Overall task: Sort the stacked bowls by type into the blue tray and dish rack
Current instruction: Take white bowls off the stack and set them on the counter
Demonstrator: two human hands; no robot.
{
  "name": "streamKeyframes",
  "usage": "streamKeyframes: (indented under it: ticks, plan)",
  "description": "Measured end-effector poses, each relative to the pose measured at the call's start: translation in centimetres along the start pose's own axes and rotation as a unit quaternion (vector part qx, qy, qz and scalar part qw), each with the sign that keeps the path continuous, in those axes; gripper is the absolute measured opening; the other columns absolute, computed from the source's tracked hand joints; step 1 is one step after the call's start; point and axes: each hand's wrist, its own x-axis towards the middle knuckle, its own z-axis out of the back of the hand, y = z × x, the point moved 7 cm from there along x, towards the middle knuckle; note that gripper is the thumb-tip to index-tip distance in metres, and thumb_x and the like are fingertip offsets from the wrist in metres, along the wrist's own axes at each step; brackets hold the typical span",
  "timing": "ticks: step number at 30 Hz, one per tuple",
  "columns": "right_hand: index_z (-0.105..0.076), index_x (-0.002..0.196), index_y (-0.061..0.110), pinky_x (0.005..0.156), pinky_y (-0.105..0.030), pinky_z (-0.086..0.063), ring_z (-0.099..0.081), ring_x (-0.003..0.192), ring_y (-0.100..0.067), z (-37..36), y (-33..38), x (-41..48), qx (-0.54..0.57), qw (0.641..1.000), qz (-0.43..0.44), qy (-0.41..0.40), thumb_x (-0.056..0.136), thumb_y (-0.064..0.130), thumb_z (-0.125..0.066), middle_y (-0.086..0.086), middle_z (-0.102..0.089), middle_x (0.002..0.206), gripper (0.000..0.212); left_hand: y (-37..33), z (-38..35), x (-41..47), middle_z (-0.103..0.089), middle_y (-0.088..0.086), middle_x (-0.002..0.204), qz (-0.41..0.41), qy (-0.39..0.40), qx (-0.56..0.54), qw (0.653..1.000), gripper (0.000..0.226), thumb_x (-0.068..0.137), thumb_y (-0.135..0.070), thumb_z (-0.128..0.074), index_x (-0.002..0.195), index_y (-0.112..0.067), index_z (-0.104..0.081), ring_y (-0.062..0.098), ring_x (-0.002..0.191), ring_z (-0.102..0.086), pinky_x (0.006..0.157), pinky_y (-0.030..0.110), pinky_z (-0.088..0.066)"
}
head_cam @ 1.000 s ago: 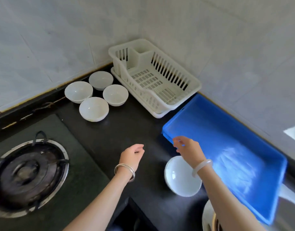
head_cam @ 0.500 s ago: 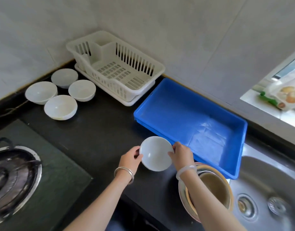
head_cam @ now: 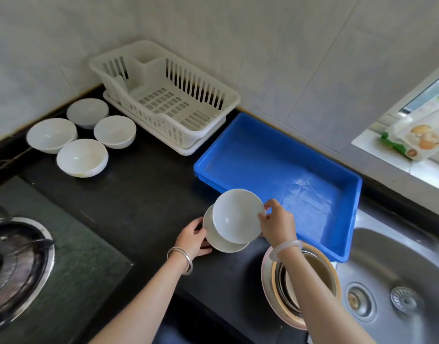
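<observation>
White bowls held at lower centre.
Left hand [head_cam: 192, 240] grasps the lower white ceramic bowl [head_cam: 222, 243]; right hand [head_cam: 278, 223] pinches the tilted upper white ceramic bowl [head_cam: 236, 216] by its rim; the blue plastic tray [head_cam: 263, 157] lies just right, nearest that grip.

1. A single wide-angle camera, worn on the person's head, gives the view.
2. It looks forward and steeply down onto the black stone surface [head_cam: 144, 194], from above its near edge.
3. It sits close: the forearms enter at 6 o'clock, and the left hand [head_cam: 192, 238], the right hand [head_cam: 278, 223] and the white ceramic bowls [head_cam: 236, 217] they hold fall just below centre.
4. The grey tiled wall [head_cam: 263, 45] fills 12 o'clock; the steel sink [head_cam: 399, 256] lies at 4 o'clock.
</observation>
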Motion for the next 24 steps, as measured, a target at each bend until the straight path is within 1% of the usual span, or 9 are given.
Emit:
streamKeyframes:
  ticks: [1,3,6,9,14,16,18,21,24]
  plan:
    - [-0.053,0.096,0.014,0.068,-0.039,-0.055,-0.064,0.072,-0.034,0.4,0.0,0.0,0.03,1.0,-0.005,0.0,0.089,0.012,-0.05,-0.016,-0.067,0.082,0.008,0.0,-0.1,0.1,-0.059,0.0,0.103,0.001,0.001,-0.006,1.0,0.041,0.092,-0.016,-0.049,0.132,-0.026,-0.045,0.021,0.091,-0.063,0.06,0.029,-0.056]
    - [-0.056,0.096,0.015,0.07,-0.044,-0.058,-0.067,0.065,-0.029,1.1,0.2,0.1,0.062,0.998,-0.005,0.002,0.088,0.01,-0.051,-0.011,-0.066,0.074,0.011,-0.2,-0.1,0.2,-0.061,-0.001,0.1,-0.003,-0.004,-0.012,1.0,0.04,0.092,-0.015,-0.049,0.131,-0.024,-0.047,0.022,0.088,-0.064,0.057,0.029,-0.056]
    - [-0.056,0.096,0.019,0.066,-0.039,-0.059,-0.066,0.054,-0.02,1.5,1.3,0.3,0.085,0.996,0.011,0.003,0.088,0.011,-0.051,-0.003,-0.064,0.066,0.012,-0.5,0.6,0.2,-0.061,0.001,0.099,-0.009,-0.019,-0.024,0.999,0.037,0.091,-0.012,-0.049,0.127,-0.022,-0.05,0.024,0.088,-0.064,0.056,0.03,-0.056]
    - [-0.055,0.097,0.021,0.058,-0.032,-0.058,-0.066,0.05,-0.014,1.4,2.9,0.7,0.112,0.993,0.023,0.0,0.088,0.012,-0.052,0.0,-0.066,0.068,0.013,-1.3,3.0,0.0,-0.06,0.002,0.099,-0.015,-0.052,-0.043,0.998,0.037,0.091,-0.009,-0.049,0.125,-0.023,-0.051,0.025,0.089,-0.063,0.055,0.029,-0.055]
    - [-0.057,0.094,0.02,0.061,-0.036,-0.06,-0.065,0.045,-0.012,-0.7,6.8,2.2,0.13,0.991,0.034,0.016,0.085,0.012,-0.053,0.003,-0.065,0.068,0.012,-3.5,9.1,-0.4,-0.054,0.009,0.112,-0.037,-0.117,-0.116,0.986,0.036,0.091,-0.005,-0.048,0.124,-0.019,-0.05,0.032,0.094,-0.063,0.058,0.033,-0.055]
    - [-0.057,0.094,0.019,0.061,-0.037,-0.06,-0.065,0.046,-0.012,-2.3,8.6,2.9,0.145,0.988,0.032,0.03,0.085,0.011,-0.054,0.005,-0.062,0.069,0.012,-4.1,11.7,-0.6,-0.053,0.01,0.115,-0.044,-0.146,-0.14,0.978,0.038,0.091,-0.004,-0.047,0.127,-0.017,-0.048,0.034,0.095,-0.063,0.063,0.037,-0.055]
    - [-0.057,0.094,0.019,0.054,-0.032,-0.06,-0.065,0.048,-0.011,-4.1,10.4,3.6,0.158,0.986,0.029,0.049,0.086,0.011,-0.055,0.006,-0.059,0.071,0.012,-4.6,14.2,-0.8,-0.054,0.012,0.116,-0.047,-0.172,-0.166,0.97,0.039,0.091,-0.003,-0.046,0.128,-0.016,-0.047,0.035,0.094,-0.062,0.066,0.04,-0.054]
    - [-0.057,0.095,0.017,0.041,-0.02,-0.052,-0.065,0.056,-0.012,-7.2,13.1,4.6,0.182,0.979,0.025,0.084,0.085,0.009,-0.056,0.004,-0.058,0.078,0.013,-4.9,17.3,-1.0,-0.054,0.015,0.113,-0.046,-0.206,-0.212,0.954,0.039,0.091,0.001,-0.044,0.127,-0.014,-0.047,0.034,0.088,-0.062,0.063,0.04,-0.053]
    - [-0.056,0.096,0.014,0.039,-0.019,-0.051,-0.063,0.067,-0.017,-10.0,15.7,5.8,0.204,0.972,0.018,0.115,0.084,0.005,-0.057,-0.004,-0.056,0.092,0.015,-5.3,19.9,-1.0,-0.053,0.016,0.114,-0.048,-0.239,-0.237,0.94,0.036,0.091,0.001,-0.043,0.124,-0.013,-0.049,0.035,0.09,-0.061,0.059,0.037,-0.053]
